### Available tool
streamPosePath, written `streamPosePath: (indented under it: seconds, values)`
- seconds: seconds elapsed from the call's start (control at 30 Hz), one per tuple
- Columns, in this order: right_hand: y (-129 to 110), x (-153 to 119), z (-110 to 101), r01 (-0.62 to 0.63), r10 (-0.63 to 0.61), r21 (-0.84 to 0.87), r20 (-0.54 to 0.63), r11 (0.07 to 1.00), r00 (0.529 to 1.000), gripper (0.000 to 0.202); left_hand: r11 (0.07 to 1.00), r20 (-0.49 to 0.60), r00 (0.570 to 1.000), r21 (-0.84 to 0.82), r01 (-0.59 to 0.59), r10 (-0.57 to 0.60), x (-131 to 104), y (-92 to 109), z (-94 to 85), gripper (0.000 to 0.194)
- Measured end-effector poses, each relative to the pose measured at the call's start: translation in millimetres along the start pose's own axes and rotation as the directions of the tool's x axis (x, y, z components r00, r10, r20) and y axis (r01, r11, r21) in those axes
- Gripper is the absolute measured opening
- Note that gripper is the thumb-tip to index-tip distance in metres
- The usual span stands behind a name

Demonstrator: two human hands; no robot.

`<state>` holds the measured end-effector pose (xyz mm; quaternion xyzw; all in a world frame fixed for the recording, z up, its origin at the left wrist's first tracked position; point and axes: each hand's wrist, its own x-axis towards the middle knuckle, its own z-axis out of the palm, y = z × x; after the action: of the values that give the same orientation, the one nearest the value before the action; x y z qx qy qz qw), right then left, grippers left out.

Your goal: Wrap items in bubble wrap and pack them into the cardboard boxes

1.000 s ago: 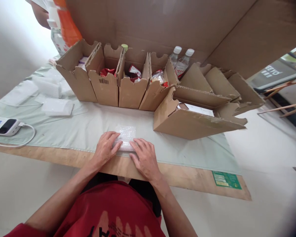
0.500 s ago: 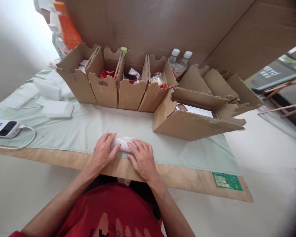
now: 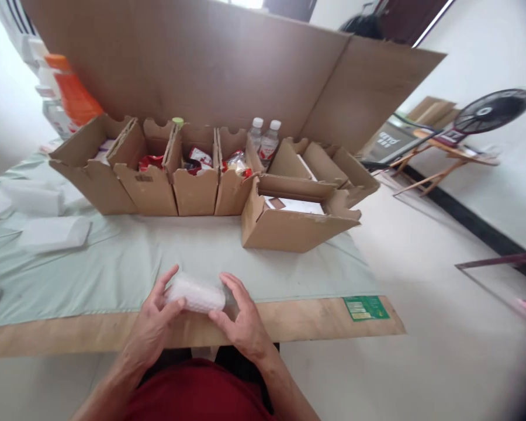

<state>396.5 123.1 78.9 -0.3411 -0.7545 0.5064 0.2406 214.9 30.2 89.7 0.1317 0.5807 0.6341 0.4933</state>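
A small white bundle rolled in bubble wrap [image 3: 199,292] is held at the table's near edge; what is inside it cannot be made out. My left hand [image 3: 158,310] grips its left end, thumb in front and fingers behind. At its right end, my right hand [image 3: 241,316] holds it between the thumb and the curved fingers. Several bubble-wrap pieces [image 3: 55,234] lie to the left on the pale green cloth [image 3: 193,245].
Cardboard bins [image 3: 197,193] stand in a row behind, some holding packets. A bin lying lengthwise [image 3: 298,231] sits at the right. Behind are two clear bottles [image 3: 268,143], an orange bottle [image 3: 72,93] and a tall cardboard panel [image 3: 193,64]. A fan [image 3: 493,111] stands far right.
My view has swung right and up. My hands, earlier laid over the top of the bundle, now hold its two ends, and the bundle is tilted with more of it showing.
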Motion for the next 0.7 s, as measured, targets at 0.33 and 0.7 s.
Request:
streamPosePath:
  seconds: [0.33,0.7]
  values:
    - [-10,-12,-30,-0.171,0.180,0.349,0.006,0.921,0.984,0.030,0.999,0.175,0.984,0.020,-0.028,0.025,-8,-11,26.1,0.091]
    - [-82,54,-261,-0.040,-0.120,-0.270,-0.551,0.962,0.826,0.037,0.539,0.271,0.808,0.629,-0.560,0.524,51,-39,3.7,0.043]
